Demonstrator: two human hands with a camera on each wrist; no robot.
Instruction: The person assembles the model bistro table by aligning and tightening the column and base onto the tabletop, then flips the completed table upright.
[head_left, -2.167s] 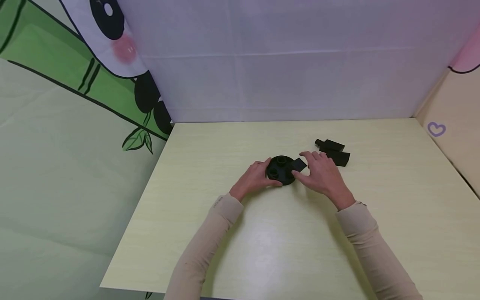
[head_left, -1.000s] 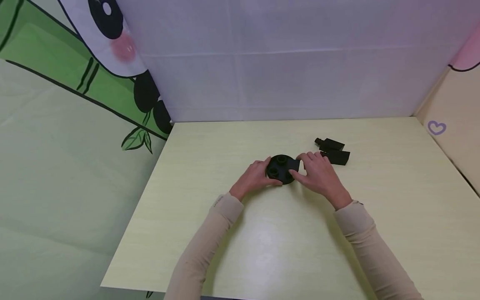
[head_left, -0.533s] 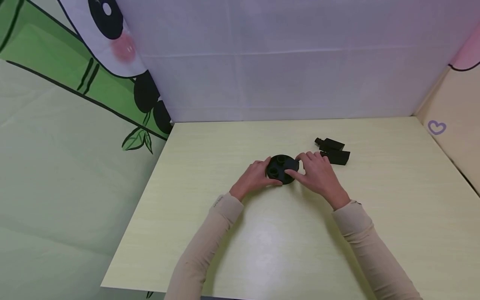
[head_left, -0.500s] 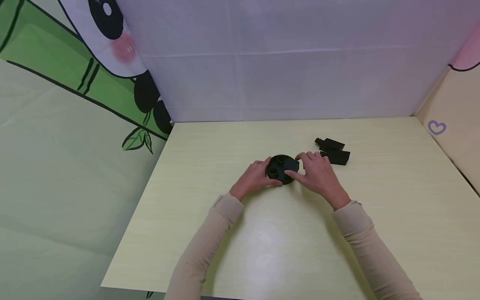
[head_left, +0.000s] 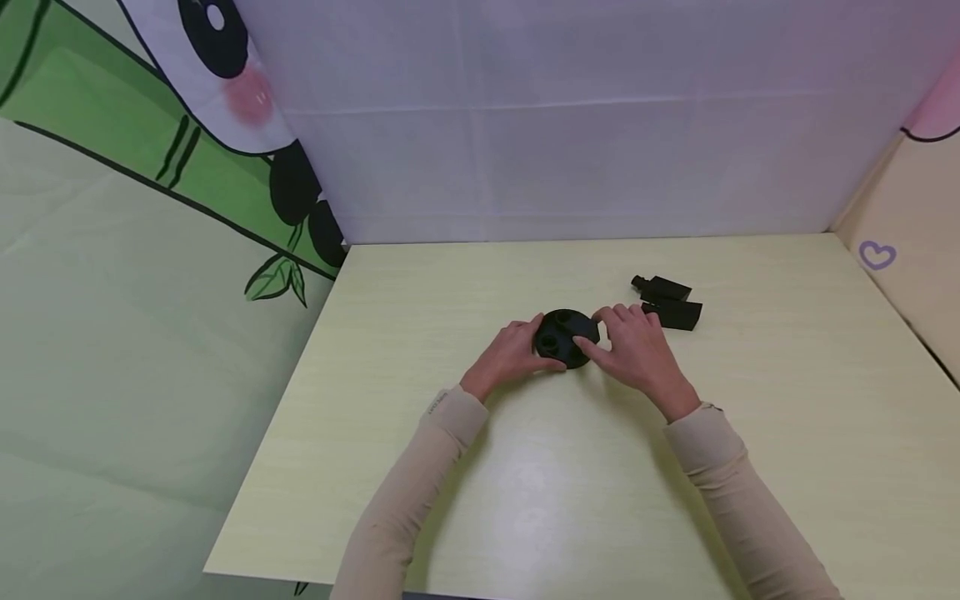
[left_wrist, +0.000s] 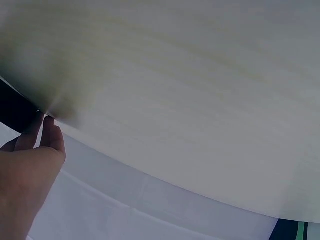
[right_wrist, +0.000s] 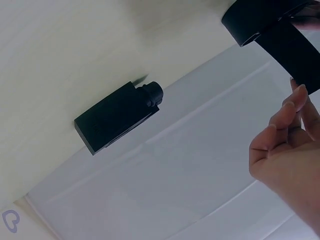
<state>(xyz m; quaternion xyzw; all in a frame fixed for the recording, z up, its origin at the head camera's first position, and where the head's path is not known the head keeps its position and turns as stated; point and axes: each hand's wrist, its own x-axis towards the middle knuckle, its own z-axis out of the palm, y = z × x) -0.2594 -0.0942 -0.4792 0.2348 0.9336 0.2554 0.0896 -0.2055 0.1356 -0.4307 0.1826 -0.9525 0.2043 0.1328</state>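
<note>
A round black base (head_left: pixel 550 354) with raised round sockets lies on the table, gripped at its left edge by my left hand (head_left: pixel 506 357), thumb in front and fingers behind. Over its right part stands a black rectangular block (right_wrist: pixel 292 55), which my right hand (head_left: pixel 637 346) holds between thumb and fingers. The right wrist view shows the fingertips at the block's end and the wide rim of the base (right_wrist: pixel 245 25) beyond. How deep the block sits in a socket is hidden. In the left wrist view, my left hand (left_wrist: pixel 30 165) touches a dark edge of the base.
Two more black blocks lie behind my right hand: one with a round peg (head_left: pixel 663 289) and one (head_left: pixel 678 315) in front of it. The pale wooden table (head_left: pixel 375 333) ends at a lilac cloth backdrop (head_left: pixel 562 167).
The block has turned and shifted left, from jutting out over the base's right edge to lying over the base. My right hand moved slightly left with it; my left hand kept its place.
</note>
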